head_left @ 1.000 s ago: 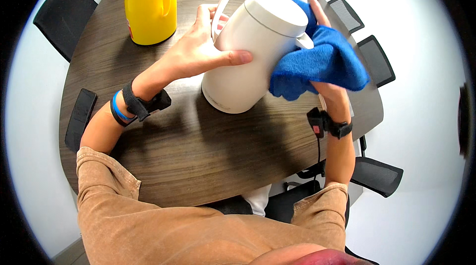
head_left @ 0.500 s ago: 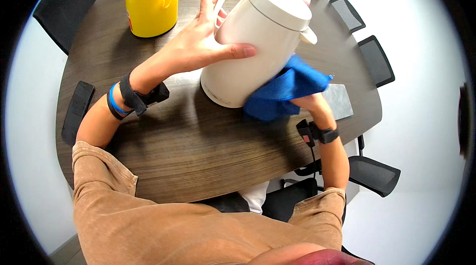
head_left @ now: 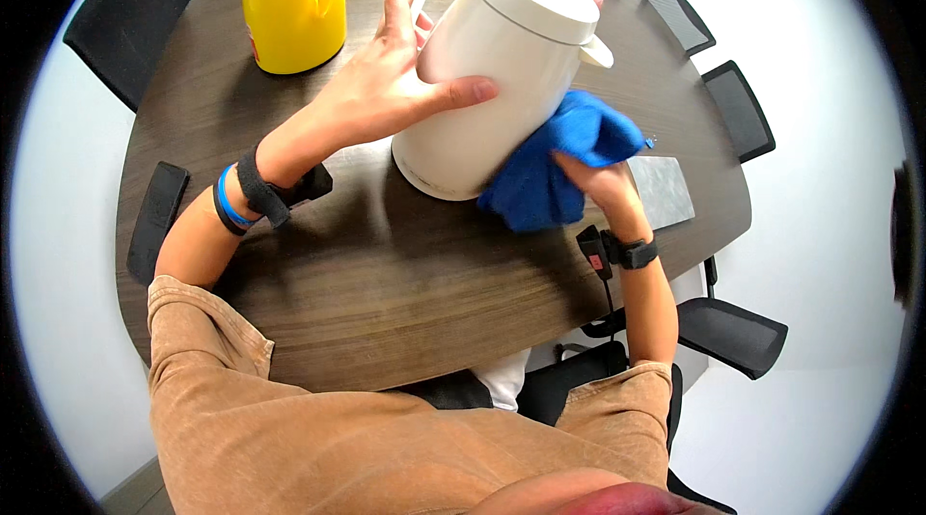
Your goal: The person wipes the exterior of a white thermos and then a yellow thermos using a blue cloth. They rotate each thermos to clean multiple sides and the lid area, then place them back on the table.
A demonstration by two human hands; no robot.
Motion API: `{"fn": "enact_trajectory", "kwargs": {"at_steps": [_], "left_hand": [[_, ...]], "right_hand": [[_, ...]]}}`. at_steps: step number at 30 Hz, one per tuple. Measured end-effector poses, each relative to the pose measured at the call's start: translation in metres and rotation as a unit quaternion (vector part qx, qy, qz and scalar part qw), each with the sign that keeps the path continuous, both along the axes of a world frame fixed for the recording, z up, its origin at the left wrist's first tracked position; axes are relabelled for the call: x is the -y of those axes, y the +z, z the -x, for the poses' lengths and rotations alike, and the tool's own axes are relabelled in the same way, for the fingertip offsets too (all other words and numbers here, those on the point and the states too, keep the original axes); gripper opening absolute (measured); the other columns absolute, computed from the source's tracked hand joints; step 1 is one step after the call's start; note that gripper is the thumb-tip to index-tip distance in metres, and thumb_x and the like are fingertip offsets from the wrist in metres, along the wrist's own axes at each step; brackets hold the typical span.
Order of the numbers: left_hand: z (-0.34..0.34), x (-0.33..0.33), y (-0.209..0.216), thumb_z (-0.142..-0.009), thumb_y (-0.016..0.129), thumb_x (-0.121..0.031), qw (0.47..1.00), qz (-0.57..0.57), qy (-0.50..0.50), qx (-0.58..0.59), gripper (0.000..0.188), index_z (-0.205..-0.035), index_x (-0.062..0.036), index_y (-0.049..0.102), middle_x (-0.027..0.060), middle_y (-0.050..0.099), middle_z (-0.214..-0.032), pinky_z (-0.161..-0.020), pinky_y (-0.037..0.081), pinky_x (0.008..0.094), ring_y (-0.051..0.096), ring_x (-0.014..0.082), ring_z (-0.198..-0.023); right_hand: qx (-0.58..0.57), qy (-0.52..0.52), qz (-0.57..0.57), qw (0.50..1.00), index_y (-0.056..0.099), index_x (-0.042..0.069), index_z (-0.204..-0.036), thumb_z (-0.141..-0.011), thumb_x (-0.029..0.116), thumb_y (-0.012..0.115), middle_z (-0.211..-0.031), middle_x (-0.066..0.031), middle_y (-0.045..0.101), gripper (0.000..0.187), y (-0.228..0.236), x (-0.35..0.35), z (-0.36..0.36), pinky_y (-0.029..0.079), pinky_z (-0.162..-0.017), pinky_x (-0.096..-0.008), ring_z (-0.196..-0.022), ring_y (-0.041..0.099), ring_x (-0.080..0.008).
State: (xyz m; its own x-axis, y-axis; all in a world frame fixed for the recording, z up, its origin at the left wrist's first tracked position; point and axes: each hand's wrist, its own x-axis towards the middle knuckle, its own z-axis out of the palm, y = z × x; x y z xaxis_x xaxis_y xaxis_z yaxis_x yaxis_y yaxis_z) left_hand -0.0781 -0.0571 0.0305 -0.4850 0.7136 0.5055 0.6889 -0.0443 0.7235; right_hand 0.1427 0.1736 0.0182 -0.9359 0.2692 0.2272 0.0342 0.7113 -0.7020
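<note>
A white thermos jug (head_left: 502,62) with a lid, spout and side handle stands on the dark wooden table. My left hand (head_left: 386,81) grips it on the handle side: the fingers wrap behind at the handle and the thumb lies across the body. In my right hand (head_left: 603,182) is a bunched blue cloth (head_left: 540,177), pressed against the jug's lower right side. Part of the jug's base is covered by the cloth, and some of my right fingers are hidden in its folds.
A yellow thermos jug (head_left: 293,9) stands at the far left of the table (head_left: 386,293). A black phone-like slab (head_left: 158,216) lies near the left edge. Right of the cloth is a flat grey sheet (head_left: 663,191). Black chairs (head_left: 738,108) surround the table.
My right hand has turned and moved slightly, with the cloth shifting against the jug and showing more of the fingers. My left hand keeps its hold on the jug.
</note>
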Motion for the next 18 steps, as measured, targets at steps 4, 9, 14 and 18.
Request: {"fn": "enact_trajectory", "kwargs": {"at_steps": [4, 9, 14, 18], "left_hand": [[-0.001, -0.004, -0.002, -0.076, 0.078, -0.079, 1.0, -0.015, -0.003, -0.007, 0.133, -0.148, 0.0157, 0.018, 0.0288, 0.058, -0.124, -0.098, 0.057, 0.0431, 0.07, 0.0384, -0.113], [0.002, 0.003, -0.004, -0.079, 0.077, -0.077, 1.0, -0.018, -0.008, -0.012, 0.131, -0.151, 0.0131, 0.014, 0.0277, 0.057, -0.125, -0.097, 0.058, 0.0432, 0.07, 0.0395, -0.113], [0.007, 0.001, -0.006, -0.083, 0.073, -0.078, 0.998, -0.018, -0.025, -0.049, 0.127, -0.156, 0.0056, 0.012, 0.0236, 0.054, -0.121, -0.098, 0.055, 0.0452, 0.065, 0.0371, -0.114], [0.016, 0.006, -0.005, -0.085, 0.071, -0.077, 0.998, 0.0, -0.032, -0.049, 0.115, -0.151, 0.0012, 0.018, 0.0207, 0.053, -0.117, -0.098, 0.053, 0.0457, 0.061, 0.0353, -0.114]], "right_hand": [[-0.014, 0.133, -0.046, 0.99, 0.054, 0.005, -0.148, -0.09, 0.019, 0.082, -0.142, -0.0182, 0.062, 0.066, -0.004, 0.02, 0.003, 0.047, -0.114, -0.0446, -0.133, 0.06, -0.0304], [-0.188, 0.101, -0.082, 0.973, 0.05, 0.005, -0.152, -0.086, 0.015, 0.087, -0.145, -0.0158, 0.061, 0.076, 0.029, 0.026, 0.018, 0.046, -0.113, -0.0428, -0.131, 0.059, -0.0272], [-0.25, 0.046, -0.048, 0.966, 0.06, 0.005, -0.142, -0.091, 0.009, 0.083, -0.132, -0.0092, 0.068, 0.055, 0.02, -0.013, 0.019, 0.052, -0.105, -0.0385, -0.121, 0.063, -0.0196], [-0.194, 0.069, 0.017, 0.979, 0.058, 0.004, -0.143, -0.092, 0.007, 0.081, -0.136, -0.0107, 0.066, 0.056, 0.002, -0.03, 0.022, 0.05, -0.109, -0.0398, -0.124, 0.062, -0.0201]]}}
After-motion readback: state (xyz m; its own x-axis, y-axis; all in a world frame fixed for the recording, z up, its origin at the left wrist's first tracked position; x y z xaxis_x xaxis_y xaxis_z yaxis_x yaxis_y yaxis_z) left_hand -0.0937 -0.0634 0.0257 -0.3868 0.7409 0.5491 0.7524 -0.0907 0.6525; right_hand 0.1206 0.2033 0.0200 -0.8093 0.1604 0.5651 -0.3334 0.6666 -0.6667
